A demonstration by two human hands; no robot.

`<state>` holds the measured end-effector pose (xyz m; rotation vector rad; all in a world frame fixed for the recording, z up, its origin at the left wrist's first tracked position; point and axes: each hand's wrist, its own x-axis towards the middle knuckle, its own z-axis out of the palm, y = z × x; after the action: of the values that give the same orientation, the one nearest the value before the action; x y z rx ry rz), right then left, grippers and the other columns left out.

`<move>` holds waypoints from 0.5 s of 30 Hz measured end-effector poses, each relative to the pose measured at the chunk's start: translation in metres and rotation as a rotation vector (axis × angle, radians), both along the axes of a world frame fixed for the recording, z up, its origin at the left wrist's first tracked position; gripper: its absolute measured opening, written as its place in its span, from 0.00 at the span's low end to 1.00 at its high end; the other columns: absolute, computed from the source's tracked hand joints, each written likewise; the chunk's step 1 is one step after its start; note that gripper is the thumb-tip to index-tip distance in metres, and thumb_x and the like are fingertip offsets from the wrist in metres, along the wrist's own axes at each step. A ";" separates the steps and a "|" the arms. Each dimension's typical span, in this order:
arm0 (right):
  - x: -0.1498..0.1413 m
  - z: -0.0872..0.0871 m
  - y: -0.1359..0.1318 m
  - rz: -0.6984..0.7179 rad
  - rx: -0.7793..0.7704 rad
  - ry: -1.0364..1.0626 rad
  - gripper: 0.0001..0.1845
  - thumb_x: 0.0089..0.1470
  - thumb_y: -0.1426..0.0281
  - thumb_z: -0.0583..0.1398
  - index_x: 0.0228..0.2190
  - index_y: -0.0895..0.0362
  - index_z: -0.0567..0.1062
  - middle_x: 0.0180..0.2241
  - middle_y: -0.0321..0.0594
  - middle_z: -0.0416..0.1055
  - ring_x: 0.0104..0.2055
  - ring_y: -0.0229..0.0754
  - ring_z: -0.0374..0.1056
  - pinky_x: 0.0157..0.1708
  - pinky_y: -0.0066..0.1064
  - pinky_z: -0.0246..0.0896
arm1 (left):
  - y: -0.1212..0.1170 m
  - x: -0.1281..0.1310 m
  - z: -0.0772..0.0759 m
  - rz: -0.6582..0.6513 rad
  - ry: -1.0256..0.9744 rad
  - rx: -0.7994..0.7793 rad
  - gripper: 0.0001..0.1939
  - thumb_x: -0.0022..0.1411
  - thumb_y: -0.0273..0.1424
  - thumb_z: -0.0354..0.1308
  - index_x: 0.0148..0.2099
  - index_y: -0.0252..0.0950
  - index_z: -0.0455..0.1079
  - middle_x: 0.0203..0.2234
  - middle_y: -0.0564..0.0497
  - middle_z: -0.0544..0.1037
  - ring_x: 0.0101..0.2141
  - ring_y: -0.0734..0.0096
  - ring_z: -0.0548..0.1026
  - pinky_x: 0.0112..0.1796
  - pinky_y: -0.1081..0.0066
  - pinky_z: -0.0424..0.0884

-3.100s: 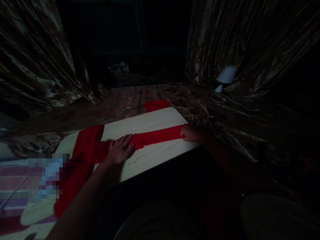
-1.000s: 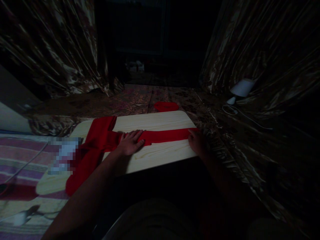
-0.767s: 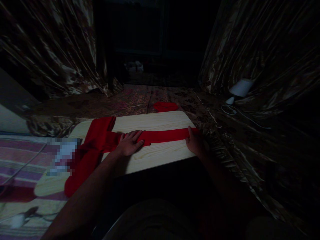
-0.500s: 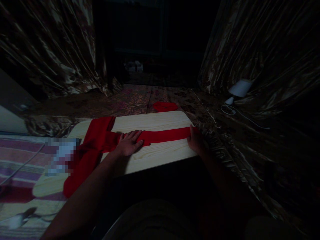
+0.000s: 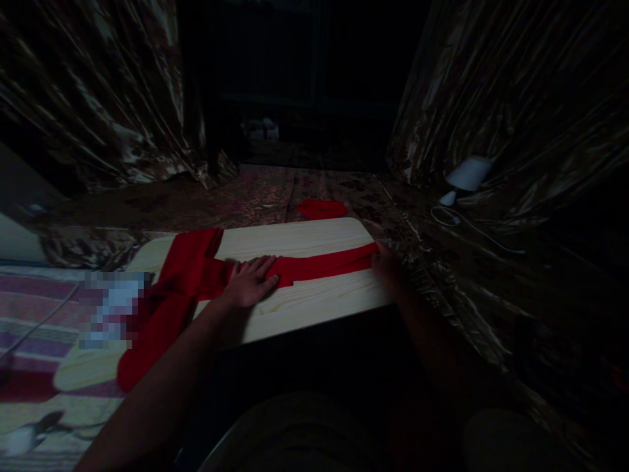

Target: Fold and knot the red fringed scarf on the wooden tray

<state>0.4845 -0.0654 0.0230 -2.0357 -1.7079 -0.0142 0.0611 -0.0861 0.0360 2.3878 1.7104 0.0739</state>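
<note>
A red cloth (image 5: 184,278) lies across a pale wooden board (image 5: 295,308). From its wide, bunched part at the left, a narrow strip (image 5: 329,262) runs to the right edge of the board. My left hand (image 5: 249,282) presses flat on the cloth near the start of the strip, fingers spread. At the strip's far right end, my right hand (image 5: 387,262) is closed on the fabric, pulling it slightly off the board. Its fingers are partly lost in shadow. Beyond the board's far edge lies a separate folded red piece of cloth (image 5: 322,209).
A striped cover (image 5: 34,314) with a white cable spreads at the left. A blurred-out patch (image 5: 113,308) sits on the board's left part. To the right stands a small white lamp (image 5: 468,174) with its cord. Patterned curtains (image 5: 118,98) hang behind in dim light.
The right end of the strip has risen slightly in my right hand, which has shifted a little to the right. My left hand keeps its place on the cloth. The view has turned slightly.
</note>
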 end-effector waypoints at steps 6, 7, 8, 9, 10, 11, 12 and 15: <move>0.004 -0.011 0.001 0.042 0.029 -0.023 0.37 0.56 0.72 0.53 0.66 0.68 0.61 0.58 0.59 0.69 0.60 0.57 0.65 0.61 0.46 0.58 | 0.000 0.000 -0.001 0.002 -0.005 0.004 0.39 0.68 0.58 0.30 0.76 0.48 0.42 0.73 0.50 0.49 0.70 0.48 0.49 0.64 0.39 0.41; 0.006 -0.014 0.001 0.040 0.027 -0.020 0.37 0.55 0.72 0.54 0.66 0.69 0.60 0.58 0.60 0.69 0.61 0.58 0.65 0.61 0.47 0.58 | 0.000 0.000 -0.001 0.003 -0.009 0.002 0.40 0.68 0.58 0.30 0.76 0.48 0.42 0.73 0.50 0.49 0.70 0.48 0.49 0.64 0.39 0.41; 0.007 -0.016 0.002 0.037 0.029 -0.013 0.38 0.55 0.71 0.55 0.66 0.69 0.60 0.58 0.61 0.69 0.61 0.59 0.65 0.62 0.48 0.57 | 0.000 0.000 -0.001 0.003 -0.012 0.000 0.40 0.68 0.58 0.30 0.76 0.48 0.42 0.73 0.50 0.49 0.70 0.48 0.48 0.64 0.39 0.41; 0.009 -0.017 0.003 0.035 0.035 -0.002 0.39 0.55 0.71 0.55 0.66 0.68 0.59 0.59 0.61 0.68 0.62 0.60 0.64 0.62 0.49 0.56 | 0.001 0.000 -0.002 0.004 -0.012 -0.001 0.40 0.68 0.58 0.30 0.76 0.48 0.42 0.73 0.50 0.48 0.70 0.48 0.48 0.64 0.39 0.41; 0.012 -0.019 0.004 0.034 0.041 0.016 0.40 0.54 0.71 0.56 0.67 0.68 0.58 0.59 0.60 0.68 0.62 0.60 0.63 0.63 0.49 0.56 | 0.001 -0.001 -0.002 0.005 -0.009 -0.001 0.40 0.68 0.58 0.30 0.76 0.48 0.42 0.73 0.50 0.48 0.70 0.48 0.48 0.64 0.39 0.41; 0.014 -0.020 0.005 0.033 0.049 0.039 0.42 0.54 0.70 0.57 0.68 0.68 0.56 0.60 0.60 0.67 0.63 0.60 0.62 0.63 0.49 0.56 | 0.001 -0.001 -0.002 0.004 -0.005 -0.002 0.40 0.68 0.58 0.30 0.76 0.48 0.41 0.73 0.50 0.48 0.70 0.48 0.48 0.64 0.40 0.41; 0.017 -0.021 0.006 0.034 0.057 0.066 0.45 0.53 0.69 0.59 0.69 0.67 0.53 0.61 0.60 0.65 0.64 0.60 0.61 0.63 0.49 0.56 | 0.001 -0.001 -0.002 0.004 0.001 0.000 0.39 0.68 0.58 0.31 0.76 0.48 0.41 0.73 0.50 0.49 0.70 0.49 0.48 0.64 0.40 0.41; 0.025 -0.024 0.009 0.050 0.084 0.137 0.52 0.51 0.67 0.61 0.70 0.69 0.45 0.65 0.63 0.59 0.66 0.59 0.57 0.63 0.47 0.55 | 0.000 0.000 -0.001 0.004 0.008 0.008 0.39 0.68 0.57 0.31 0.76 0.48 0.42 0.73 0.50 0.49 0.70 0.49 0.49 0.64 0.41 0.41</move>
<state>0.5096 -0.0561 -0.0013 -1.8879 -1.6450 0.0677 0.0607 -0.0859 0.0348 2.3935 1.7217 0.0724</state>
